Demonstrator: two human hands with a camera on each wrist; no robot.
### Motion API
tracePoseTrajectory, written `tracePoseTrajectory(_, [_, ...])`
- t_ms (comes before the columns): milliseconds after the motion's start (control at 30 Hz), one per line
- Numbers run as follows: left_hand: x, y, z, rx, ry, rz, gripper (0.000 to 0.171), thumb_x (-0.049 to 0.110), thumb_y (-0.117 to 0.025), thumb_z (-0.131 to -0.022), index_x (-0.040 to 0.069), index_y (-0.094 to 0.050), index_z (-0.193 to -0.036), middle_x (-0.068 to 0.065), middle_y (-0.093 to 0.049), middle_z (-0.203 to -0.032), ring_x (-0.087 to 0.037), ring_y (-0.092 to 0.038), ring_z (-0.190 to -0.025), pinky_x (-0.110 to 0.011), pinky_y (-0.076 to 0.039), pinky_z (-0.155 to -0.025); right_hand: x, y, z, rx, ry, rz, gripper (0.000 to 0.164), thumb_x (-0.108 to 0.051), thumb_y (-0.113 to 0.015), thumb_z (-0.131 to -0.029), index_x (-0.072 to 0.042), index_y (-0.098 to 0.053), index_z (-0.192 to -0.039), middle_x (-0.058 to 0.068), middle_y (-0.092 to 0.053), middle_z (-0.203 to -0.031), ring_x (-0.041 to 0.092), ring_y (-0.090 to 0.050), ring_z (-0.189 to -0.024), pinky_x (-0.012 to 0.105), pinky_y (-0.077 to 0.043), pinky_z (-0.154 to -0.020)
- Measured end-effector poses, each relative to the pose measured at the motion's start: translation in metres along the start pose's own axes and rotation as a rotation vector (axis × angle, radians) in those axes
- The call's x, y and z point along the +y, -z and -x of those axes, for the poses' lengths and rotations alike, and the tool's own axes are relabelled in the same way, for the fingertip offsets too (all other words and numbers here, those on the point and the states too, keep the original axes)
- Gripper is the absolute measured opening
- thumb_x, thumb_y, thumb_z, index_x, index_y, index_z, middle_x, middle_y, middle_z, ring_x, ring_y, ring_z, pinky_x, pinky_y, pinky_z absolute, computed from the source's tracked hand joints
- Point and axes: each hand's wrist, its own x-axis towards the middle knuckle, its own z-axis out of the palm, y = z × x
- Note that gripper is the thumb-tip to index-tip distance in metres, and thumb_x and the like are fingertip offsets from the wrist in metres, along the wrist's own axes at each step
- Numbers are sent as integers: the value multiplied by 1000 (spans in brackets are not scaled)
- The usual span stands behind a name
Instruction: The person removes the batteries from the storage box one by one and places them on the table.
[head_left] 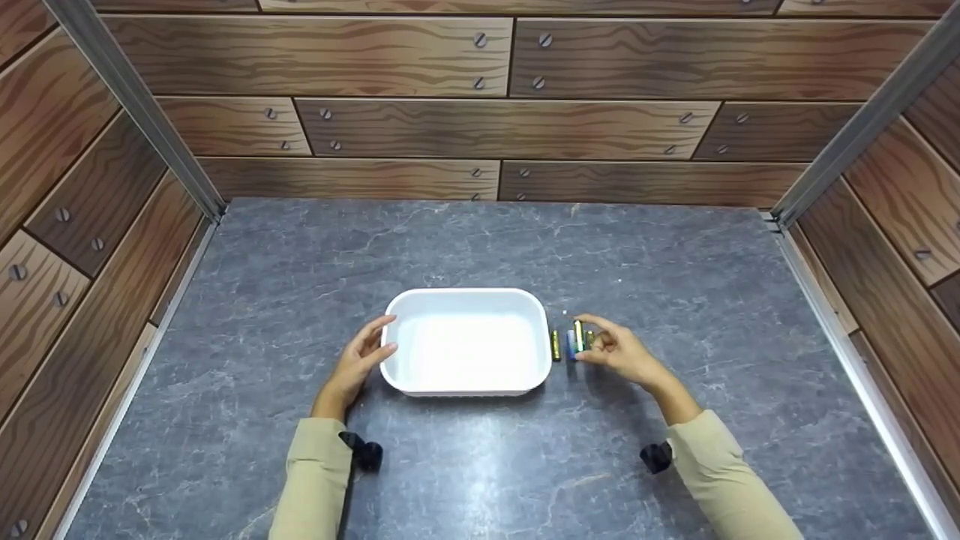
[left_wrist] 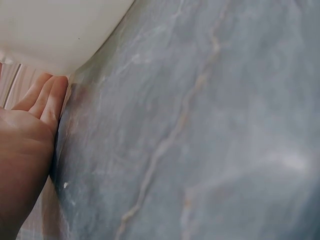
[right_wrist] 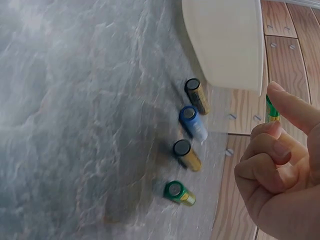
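A white rectangular tub (head_left: 465, 292) stands upright on the grey marbled table. At its left side my left hand (head_left: 358, 365) touches the rim with thumb and forefinger tips; in the left wrist view, the other fingers (left_wrist: 52, 102) lie fairly straight by the outer wall. Beyond the tub's right side, my right hand (head_left: 621, 354) pinches a green and gold battery (right_wrist: 272, 110) between thumb and forefinger, raised above the table. Below it lie a black and gold battery (right_wrist: 196, 96), a blue battery (right_wrist: 193, 123), another gold battery (right_wrist: 187, 155) and a green battery (right_wrist: 180, 193).
Wood-patterned panels (head_left: 397, 127) surround the table on the back and both sides, with metal posts (head_left: 142, 105) at the corners. A tiny white speck (head_left: 565, 312) lies near the batteries. Black wrist cameras (head_left: 367, 455) hang from both sleeves.
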Motion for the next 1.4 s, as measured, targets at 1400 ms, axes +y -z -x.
tracePoseTrajectory(1400, [0,0,0,-1,5,5,54,5,-61,-92,5,-43,-143,-19,-41,-151,-23,-45,-136,-18,-43,-98,47,37,19,69,-158,11,66,3,-68,-82,10,-37,-139,-9,-48,-57,-2,-42,-51,16,-36,-52])
